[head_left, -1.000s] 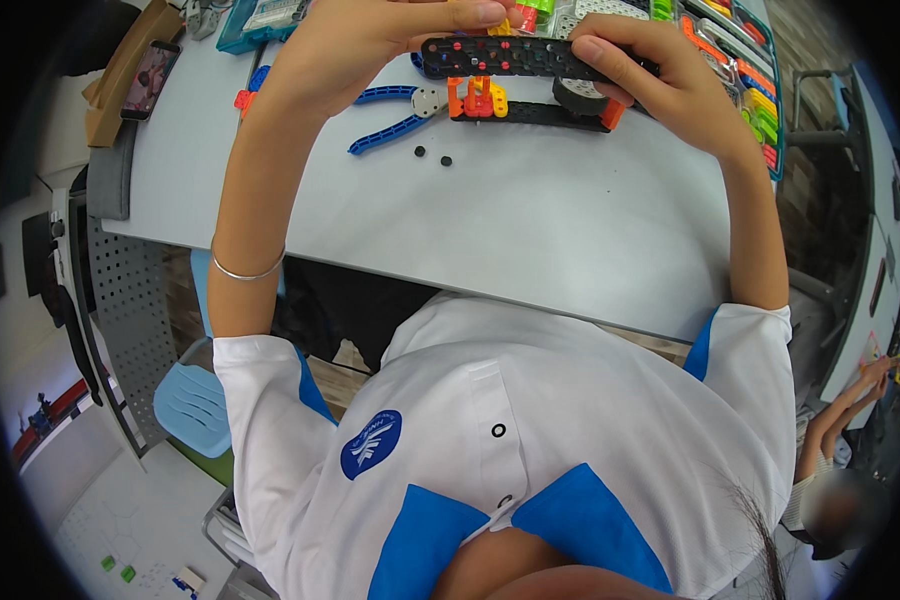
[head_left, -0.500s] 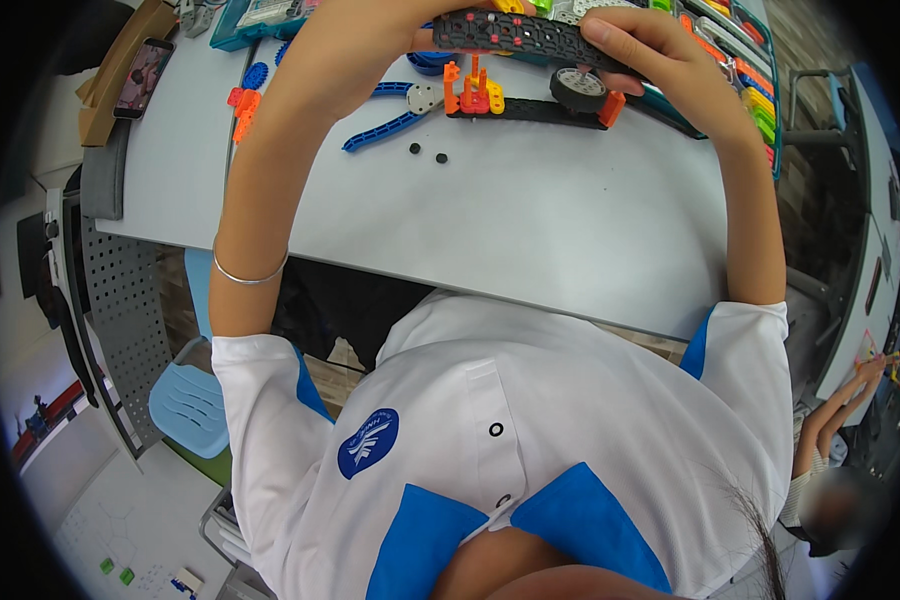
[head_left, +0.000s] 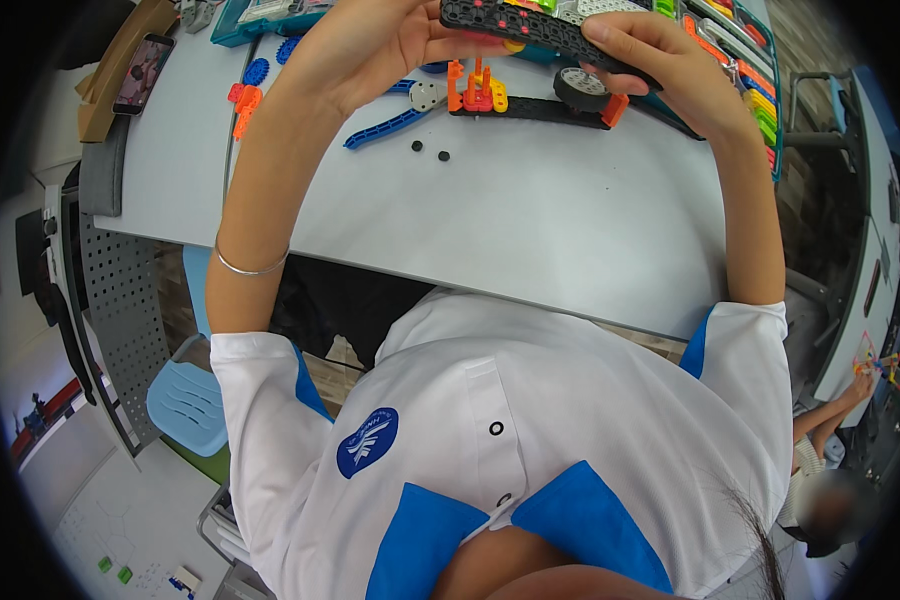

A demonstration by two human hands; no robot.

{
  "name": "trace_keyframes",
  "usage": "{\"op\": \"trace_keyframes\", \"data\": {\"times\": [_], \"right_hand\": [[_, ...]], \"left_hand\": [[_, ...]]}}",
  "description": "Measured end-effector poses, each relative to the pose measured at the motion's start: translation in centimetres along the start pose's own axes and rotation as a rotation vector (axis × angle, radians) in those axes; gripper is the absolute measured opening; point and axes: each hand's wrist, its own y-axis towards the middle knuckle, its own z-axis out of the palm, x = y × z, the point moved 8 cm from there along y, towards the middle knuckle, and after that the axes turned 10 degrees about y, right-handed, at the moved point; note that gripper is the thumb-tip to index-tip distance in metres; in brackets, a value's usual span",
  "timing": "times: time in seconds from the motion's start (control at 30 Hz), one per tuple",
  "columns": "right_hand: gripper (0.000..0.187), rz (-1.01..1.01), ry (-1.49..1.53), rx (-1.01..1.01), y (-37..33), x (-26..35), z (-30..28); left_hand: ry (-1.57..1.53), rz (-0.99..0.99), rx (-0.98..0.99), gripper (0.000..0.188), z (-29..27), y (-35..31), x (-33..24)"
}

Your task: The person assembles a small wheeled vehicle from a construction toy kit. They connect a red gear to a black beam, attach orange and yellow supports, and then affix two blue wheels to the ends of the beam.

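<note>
A long black building beam (head_left: 530, 28) with holes and small red pegs is held up over the table at the top of the view. My right hand (head_left: 660, 58) grips its right end, thumb on top and fingers beneath. My left hand (head_left: 395, 50) is at the beam's left end, fingers bent behind its underside; its upper part is cut off by the frame. By the left fingertips a bit of yellow (head_left: 513, 46) shows. Below the hands lies a black assembly (head_left: 540, 111) with orange, red and yellow parts at one end. A grey-hubbed black wheel (head_left: 582, 88) stands at its other end.
Blue-handled pliers (head_left: 395, 122) and two small black pieces (head_left: 430, 151) lie on the white table (head_left: 470, 215). Orange parts (head_left: 247, 108), blue gears (head_left: 256, 72) and a phone (head_left: 144, 74) are left. Trays of colourful parts (head_left: 755, 85) line the right. Another person's hands (head_left: 855, 388) appear far right.
The beam's left end has risen a little and the beam slopes more. My left hand has shifted, its fingers now showing below the beam. The right grip stays the same.
</note>
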Motion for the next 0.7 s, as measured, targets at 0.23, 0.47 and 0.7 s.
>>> {"op": "trace_keyframes", "data": {"times": [0.23, 0.47, 0.7], "right_hand": [[0.033, 0.132, -0.135, -0.160, -1.4, 3.2, 2.4], [0.033, -0.072, -0.352, -0.280, -1.7, 2.1, 1.9], [0.033, -0.130, -0.487, -0.293, -1.7, 2.8, 2.8]], "left_hand": [[0.054, -0.030, -0.019, 0.029, 1.7, -1.0, -1.1], [0.245, -0.015, -0.037, 0.033, 0.9, -2.0, -0.8], [0.207, 0.017, -0.074, 0.034, 1.4, -2.0, -0.9]]}}
